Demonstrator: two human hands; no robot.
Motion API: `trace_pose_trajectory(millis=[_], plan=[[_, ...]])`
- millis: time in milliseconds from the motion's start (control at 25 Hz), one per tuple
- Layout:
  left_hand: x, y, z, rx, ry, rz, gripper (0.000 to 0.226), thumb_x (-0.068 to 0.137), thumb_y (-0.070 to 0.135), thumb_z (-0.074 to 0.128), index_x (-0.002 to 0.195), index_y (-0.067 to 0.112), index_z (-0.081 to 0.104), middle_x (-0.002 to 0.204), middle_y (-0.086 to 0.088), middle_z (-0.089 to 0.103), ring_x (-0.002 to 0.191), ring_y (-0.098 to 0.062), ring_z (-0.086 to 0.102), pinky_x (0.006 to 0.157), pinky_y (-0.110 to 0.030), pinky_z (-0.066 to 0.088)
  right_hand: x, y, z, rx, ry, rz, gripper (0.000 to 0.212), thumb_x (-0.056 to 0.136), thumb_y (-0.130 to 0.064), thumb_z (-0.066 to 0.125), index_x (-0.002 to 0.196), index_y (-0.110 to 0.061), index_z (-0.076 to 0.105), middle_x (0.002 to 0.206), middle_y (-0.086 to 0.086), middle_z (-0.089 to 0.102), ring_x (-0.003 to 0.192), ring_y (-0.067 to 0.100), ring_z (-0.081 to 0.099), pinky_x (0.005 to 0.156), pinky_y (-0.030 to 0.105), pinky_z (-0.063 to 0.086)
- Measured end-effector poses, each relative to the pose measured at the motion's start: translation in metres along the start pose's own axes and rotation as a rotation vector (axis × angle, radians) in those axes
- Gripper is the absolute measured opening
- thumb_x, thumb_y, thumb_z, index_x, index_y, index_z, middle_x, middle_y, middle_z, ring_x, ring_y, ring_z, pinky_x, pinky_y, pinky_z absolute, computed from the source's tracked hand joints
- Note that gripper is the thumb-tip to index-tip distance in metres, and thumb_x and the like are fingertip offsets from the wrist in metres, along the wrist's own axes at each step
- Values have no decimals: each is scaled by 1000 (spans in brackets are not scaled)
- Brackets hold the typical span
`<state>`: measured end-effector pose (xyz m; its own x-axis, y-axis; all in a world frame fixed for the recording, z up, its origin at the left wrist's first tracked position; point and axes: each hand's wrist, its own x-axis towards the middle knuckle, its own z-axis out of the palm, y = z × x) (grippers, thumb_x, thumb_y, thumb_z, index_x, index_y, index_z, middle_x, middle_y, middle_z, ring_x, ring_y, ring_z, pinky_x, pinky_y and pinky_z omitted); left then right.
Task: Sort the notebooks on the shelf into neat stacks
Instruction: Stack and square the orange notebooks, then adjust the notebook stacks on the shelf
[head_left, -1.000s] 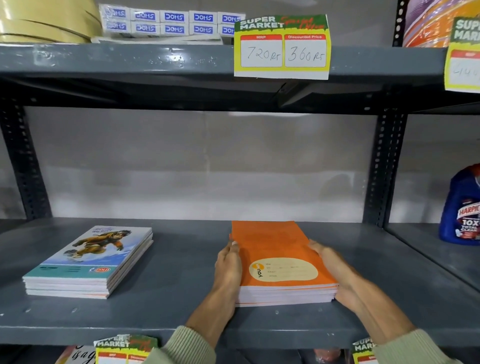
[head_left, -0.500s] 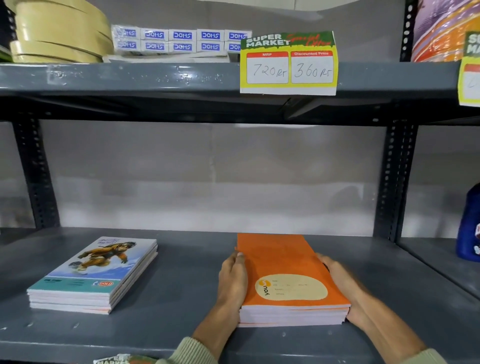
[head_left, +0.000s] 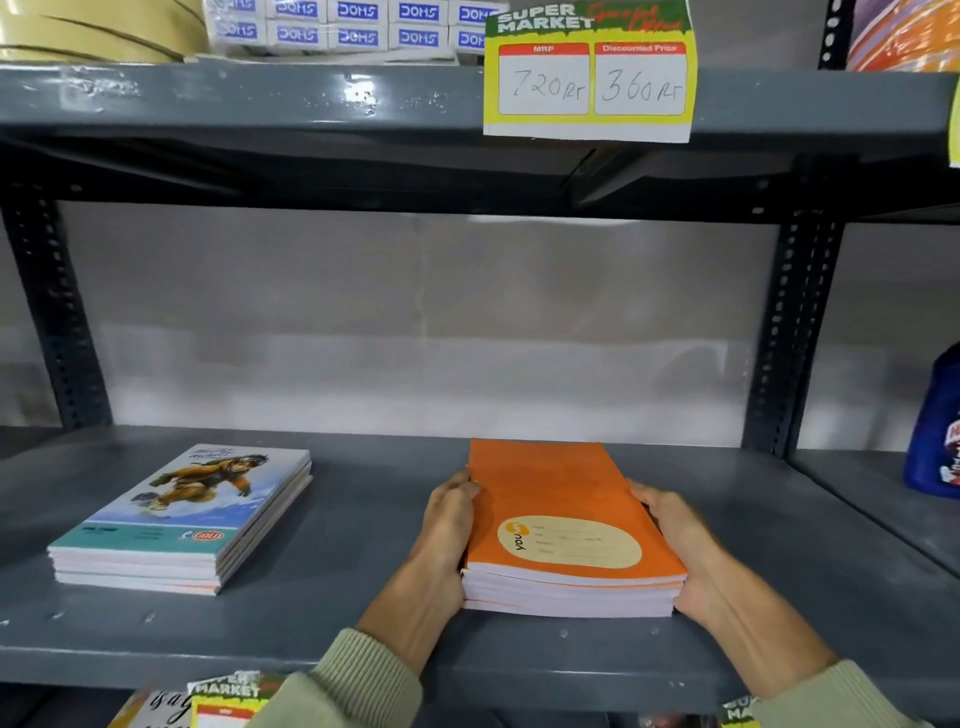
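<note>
- Orange notebook stack (head_left: 566, 525) is clamped from both sides: left hand (head_left: 447, 535) is pressed flat against its left edge, right hand (head_left: 675, 540) against its right edge.
- Left fingers (head_left: 460, 480) are laid along the stack's side, tips reaching about halfway to its far end; the thumb is hidden.
- Right fingers (head_left: 644, 496) are curled onto the right edge, palm wrapped round the near right corner.
- The stack is seen resting on the grey metal shelf (head_left: 337, 613), right of centre, near edge close to the shelf front; whether it is lifted at all cannot be told.
- Several notebooks are counted in it, page edges roughly flush, top cover orange with a cream oval label marked "YOU".
- Both wrists are covered by ribbed pale green sleeves (head_left: 358, 680) at the near edge of the view.
- A second notebook stack (head_left: 182, 519) is placed on the same shelf to the left, well apart from the hands, cover printed with a running figure, slightly angled, untouched.
- A blue bottle (head_left: 937, 431) is partly cut off at the far right, in the next bay.
- On the upper shelf, a yellow price tag (head_left: 589, 78) reading "720" and "360" is hung from the front lip; white DOMS boxes (head_left: 358, 26) and tape rolls (head_left: 93, 31) are stored to its left.
- Another price tag (head_left: 228, 699) is partly visible below the shelf front.
</note>
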<state>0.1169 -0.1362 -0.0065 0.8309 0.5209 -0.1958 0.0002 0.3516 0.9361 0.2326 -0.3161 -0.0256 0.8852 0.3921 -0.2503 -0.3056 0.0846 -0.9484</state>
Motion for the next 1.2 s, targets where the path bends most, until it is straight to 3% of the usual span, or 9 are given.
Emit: trace_pose_trajectory(millis=[280, 440, 520, 600, 680, 760, 920, 1080, 1200], plan=[[3, 24, -64, 86, 31, 27, 30, 100, 16, 37, 102, 16, 67, 93, -19, 76, 82, -39, 73, 66, -46, 62, -12, 9, 69, 27, -6, 29, 38, 94, -36, 53, 66, -12, 64, 57, 11, 67, 49, 28, 63, 48, 33, 52], [6, 32, -99, 247, 85, 93, 28, 101, 19, 34, 98, 26, 61, 88, -14, 75, 63, -27, 73, 49, -32, 59, -18, 19, 105, -38, -47, 33, 37, 94, -37, 52, 71, -11, 65, 58, 11, 68, 49, 28, 64, 46, 31, 53], [9, 29, -108, 442, 64, 196, 26, 101, 23, 33, 100, 25, 60, 96, -9, 72, 72, -22, 73, 63, -35, 62, -26, 16, 111, -75, -64, 32, 33, 94, -35, 51, 75, -12, 64, 57, 9, 67, 48, 26, 64, 45, 30, 53], [7, 32, -114, 664, 54, 410, 24, 102, 26, 32, 100, 21, 56, 92, 1, 67, 72, -8, 67, 76, -30, 60, -34, 8, 115, -140, -43, -32, 34, 96, -38, 46, 102, -12, 68, 91, 12, 75, 78, 33, 72, 71, 38, 59], [1, 48, -127, 778, 135, 588, 26, 102, 31, 33, 107, 20, 55, 81, 11, 60, 62, 2, 54, 66, -15, 50, -44, -3, 124, -230, 112, -221, 48, 99, -42, 41, 142, -21, 46, 146, 5, 49, 130, 27, 51, 105, 38, 38], [-4, 70, -154, 807, 192, 650, 34, 102, 34, 32, 119, 17, 57, 71, 10, 53, 56, 1, 47, 59, -21, 42, -67, -10, 157, -247, 111, -456, 45, 99, -41, 41, 145, -37, 39, 153, -15, 35, 139, 12, 38, 107, 30, 26], [-13, 108, -243, 712, 300, 634, 31, 101, 31, 40, 119, 20, 62, 80, -2, 67, 78, -23, 67, 81, -38, 53, -89, 24, 246, -184, -117, -519, 42, 102, -31, 40, 144, -34, 42, 148, -22, 38, 137, 3, 38, 116, 30, 24], [-9, 106, -316, 506, 465, 362, 44, 95, 42, 48, 129, 15, 57, 130, -12, 59, 118, -29, 55, 99, -42, 40, -79, 71, 316, -141, -174, -353, 47, 100, -32, 44, 146, -27, 38, 154, -11, 36, 137, 7, 39, 118, 33, 24], [11, 94, -334, 378, 330, 154, 45, 87, 52, 48, 107, 17, 68, 107, -17, 73, 93, -36, 70, 91, -46, 51, -78, 86, 347, -129, -238, -250, 53, 102, -32, 40, 151, -21, 25, 153, -4, 37, 108, 7, 48, 96, 24, 29]])
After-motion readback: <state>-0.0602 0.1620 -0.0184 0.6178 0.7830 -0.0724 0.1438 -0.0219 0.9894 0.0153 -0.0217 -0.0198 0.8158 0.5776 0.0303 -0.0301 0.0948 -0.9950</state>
